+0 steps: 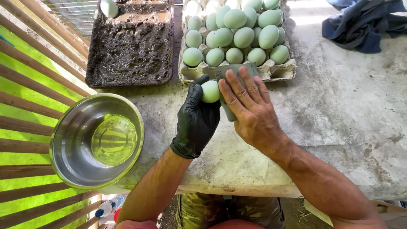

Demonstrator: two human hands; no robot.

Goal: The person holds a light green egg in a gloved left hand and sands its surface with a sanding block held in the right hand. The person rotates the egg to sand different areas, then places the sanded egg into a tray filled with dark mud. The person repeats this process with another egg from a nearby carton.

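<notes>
Nearest, at the worktop's [339,127] near left corner, a stainless steel bowl [97,140] overhangs the edge above brown wooden slats [25,101]; it appears to hold a little clear liquid. Below that edge, a plastic bottle [107,208] lies on the ground.

Both forearms cross the near edge at the middle. The left hand [196,121], in a black glove, is closed around a pale green egg [210,91], thumb and fingers wrapped about its lower half, so that only the upper part of the egg shows. The right hand [250,111], bare, presses a grey-green abrasive pad [229,91] flat against the egg's right side, fingers extended over the pad and gripping it. Egg and pad are in contact. They are held above the worktop's middle, just in front of the egg tray.

Further back, a grey pulp egg tray [280,71] sits toward the far edge, filled with more pale green eggs [237,29] in rows. To its left, just beside it, a dark metal tray [129,75] carries wet dark mud [131,42]; one egg [109,7] rests in the mud at its far left corner. At the far right corner, a dark blue cloth [360,23] lies crumpled, well apart from the hands. The worktop surface is pale, stained and worn.
</notes>
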